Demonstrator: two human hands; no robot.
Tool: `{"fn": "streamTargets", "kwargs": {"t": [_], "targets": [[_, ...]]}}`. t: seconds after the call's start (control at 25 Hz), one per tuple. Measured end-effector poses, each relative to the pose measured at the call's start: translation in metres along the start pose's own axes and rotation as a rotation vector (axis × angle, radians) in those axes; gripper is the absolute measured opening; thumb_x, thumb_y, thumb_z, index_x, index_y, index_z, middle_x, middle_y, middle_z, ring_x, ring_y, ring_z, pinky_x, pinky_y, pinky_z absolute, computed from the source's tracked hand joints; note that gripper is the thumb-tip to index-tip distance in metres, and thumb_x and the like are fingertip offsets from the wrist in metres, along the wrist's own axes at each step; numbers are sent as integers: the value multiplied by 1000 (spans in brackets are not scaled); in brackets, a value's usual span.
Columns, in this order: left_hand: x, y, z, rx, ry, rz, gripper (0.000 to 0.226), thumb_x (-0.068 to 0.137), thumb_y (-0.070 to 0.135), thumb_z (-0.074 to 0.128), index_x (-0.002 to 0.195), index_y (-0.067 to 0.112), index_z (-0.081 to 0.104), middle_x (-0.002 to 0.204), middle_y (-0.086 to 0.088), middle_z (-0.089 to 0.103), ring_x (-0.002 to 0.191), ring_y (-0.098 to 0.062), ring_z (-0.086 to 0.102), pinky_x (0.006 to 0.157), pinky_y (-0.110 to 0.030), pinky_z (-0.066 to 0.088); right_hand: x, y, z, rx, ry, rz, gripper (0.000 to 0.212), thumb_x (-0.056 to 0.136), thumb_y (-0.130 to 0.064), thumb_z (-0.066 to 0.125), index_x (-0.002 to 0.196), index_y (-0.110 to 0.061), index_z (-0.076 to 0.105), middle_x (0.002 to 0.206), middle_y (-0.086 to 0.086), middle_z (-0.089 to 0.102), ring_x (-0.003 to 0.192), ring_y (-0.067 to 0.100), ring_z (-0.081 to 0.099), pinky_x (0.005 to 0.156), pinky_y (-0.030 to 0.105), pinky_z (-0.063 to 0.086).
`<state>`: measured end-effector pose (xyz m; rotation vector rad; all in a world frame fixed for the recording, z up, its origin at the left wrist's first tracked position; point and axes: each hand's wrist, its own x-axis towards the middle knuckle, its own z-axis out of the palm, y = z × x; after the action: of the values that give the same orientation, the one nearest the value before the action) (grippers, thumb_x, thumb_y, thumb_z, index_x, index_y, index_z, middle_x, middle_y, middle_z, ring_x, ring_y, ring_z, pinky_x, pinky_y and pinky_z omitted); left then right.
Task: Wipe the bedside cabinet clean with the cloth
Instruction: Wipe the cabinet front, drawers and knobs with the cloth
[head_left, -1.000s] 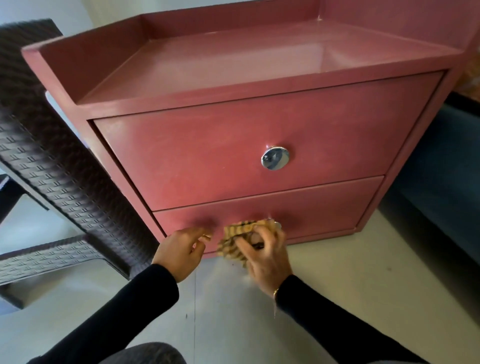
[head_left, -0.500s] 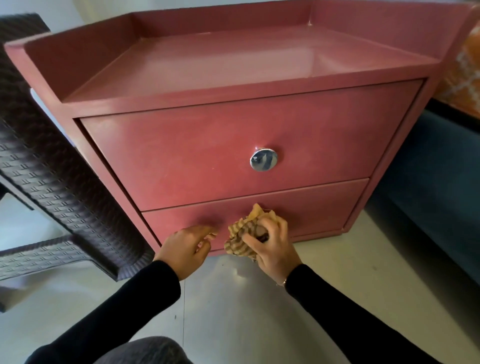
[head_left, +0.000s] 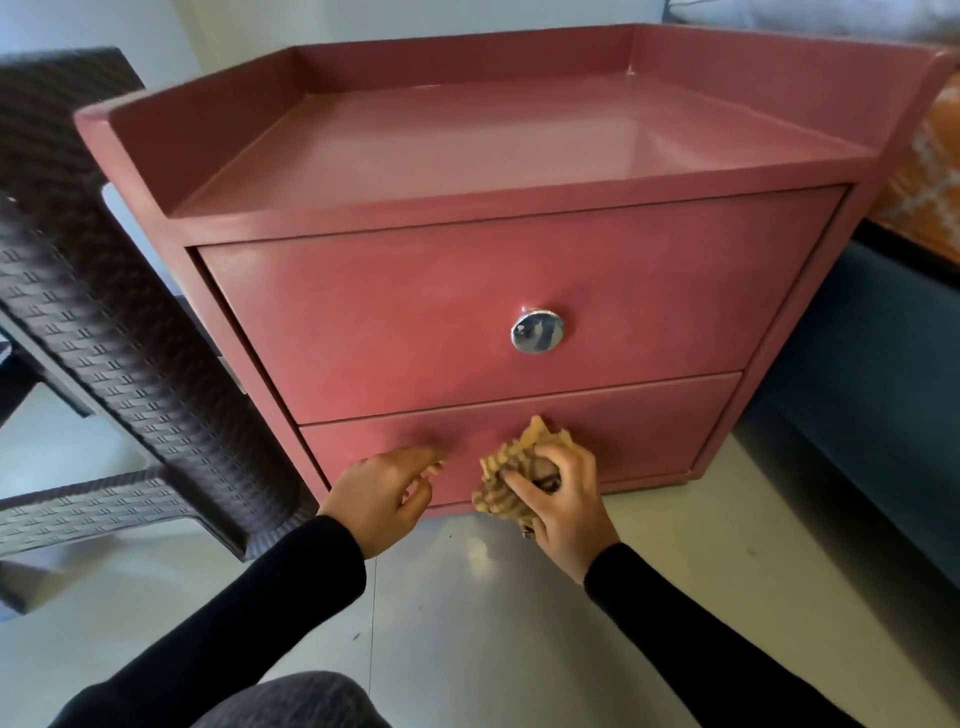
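A pink-red bedside cabinet (head_left: 415, 322) with two drawers and a rimmed top stands on the floor in front of me. The upper drawer carries a round chrome knob (head_left: 537, 330). My right hand (head_left: 563, 501) grips a crumpled tan striped cloth (head_left: 511, 473) and presses it against the middle of the lower drawer front (head_left: 654, 426). The lower drawer's knob is hidden behind the cloth and hand. My left hand (head_left: 382, 493) rests on the same drawer front just left of the cloth, fingers spread and holding nothing.
A dark woven plastic chair (head_left: 104, 338) stands close against the cabinet's left side. A dark blue bed base (head_left: 857, 415) runs along the right, with orange patterned fabric (head_left: 924, 171) above it. Pale floor tiles (head_left: 493, 623) lie under my arms.
My right hand has bunched the cloth tighter and shifted it slightly up on the lower drawer front. The view has tilted up, showing more of the cabinet top. My left hand has stayed put.
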<state>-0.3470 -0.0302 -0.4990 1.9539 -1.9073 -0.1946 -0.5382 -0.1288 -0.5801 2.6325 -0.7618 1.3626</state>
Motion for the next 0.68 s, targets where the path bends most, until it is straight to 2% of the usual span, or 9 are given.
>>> {"fn": "streamTargets", "kwargs": {"t": [0.16, 0.2, 0.28, 0.32, 0.4, 0.48, 0.52, 0.6, 0.68], "targets": [[3, 2, -9, 38, -13, -18, 68, 68, 48, 15, 108, 21, 63, 101, 8, 69, 79, -16, 64, 73, -27, 51, -45, 21, -12, -9, -231, 74, 64, 53, 1, 73, 107, -24, 49, 115, 10, 37, 89, 38, 52, 70, 50, 56], [7, 2, -11, 40, -27, -20, 66, 69, 48, 16, 106, 21, 64, 100, 7, 70, 78, -16, 64, 73, -27, 51, -47, 22, -20, 18, -262, 68, 59, 58, -2, 69, 109, -22, 49, 114, 10, 37, 85, 39, 55, 71, 48, 56], [15, 3, -13, -28, -78, -6, 55, 78, 47, 25, 105, 20, 65, 97, 5, 70, 73, -14, 62, 74, -27, 50, -34, 16, -29, 99, -244, 59, 43, 69, -10, 52, 111, -19, 49, 115, 10, 37, 91, 37, 51, 83, 42, 51], [18, 6, -11, -118, -117, -13, 45, 84, 43, 34, 105, 18, 64, 95, 3, 70, 74, -14, 61, 76, -28, 50, -22, 12, -29, 145, -237, 43, 41, 70, -12, 49, 111, -18, 49, 116, 10, 37, 95, 34, 47, 88, 38, 45], [23, 19, -7, -438, -219, -138, 25, 94, 32, 46, 104, 17, 62, 87, 1, 66, 75, -13, 61, 76, -30, 51, 9, 2, -28, 246, -255, -20, 40, 71, -17, 52, 110, -16, 48, 114, 8, 37, 98, 29, 43, 91, 32, 40], [27, 35, -3, -797, -347, -295, 18, 94, 33, 46, 101, 22, 59, 78, 5, 64, 69, -6, 60, 68, -21, 51, 32, -6, -24, 315, -298, -77, 41, 72, -18, 56, 112, -15, 48, 113, 7, 37, 99, 28, 43, 92, 31, 38], [29, 39, 0, -927, -376, -331, 19, 91, 38, 49, 100, 24, 59, 79, 3, 65, 70, -8, 61, 70, -20, 49, 38, -8, -23, 332, -310, -93, 42, 72, -19, 57, 113, -15, 48, 114, 6, 37, 99, 28, 44, 91, 31, 39], [33, 38, 7, -1094, -354, -364, 26, 81, 45, 60, 97, 25, 63, 89, -6, 67, 79, -17, 62, 75, -28, 49, 46, -7, -23, 347, -337, -89, 43, 73, -22, 58, 114, -14, 46, 113, 4, 37, 98, 28, 46, 90, 30, 41], [35, 41, 9, -1206, -298, -413, 23, 76, 36, 66, 92, 19, 64, 81, 0, 69, 74, -14, 64, 67, -22, 54, 55, -4, -33, 372, -427, -63, 43, 72, -27, 57, 112, -13, 51, 113, 6, 39, 97, 28, 47, 89, 32, 44]]}}
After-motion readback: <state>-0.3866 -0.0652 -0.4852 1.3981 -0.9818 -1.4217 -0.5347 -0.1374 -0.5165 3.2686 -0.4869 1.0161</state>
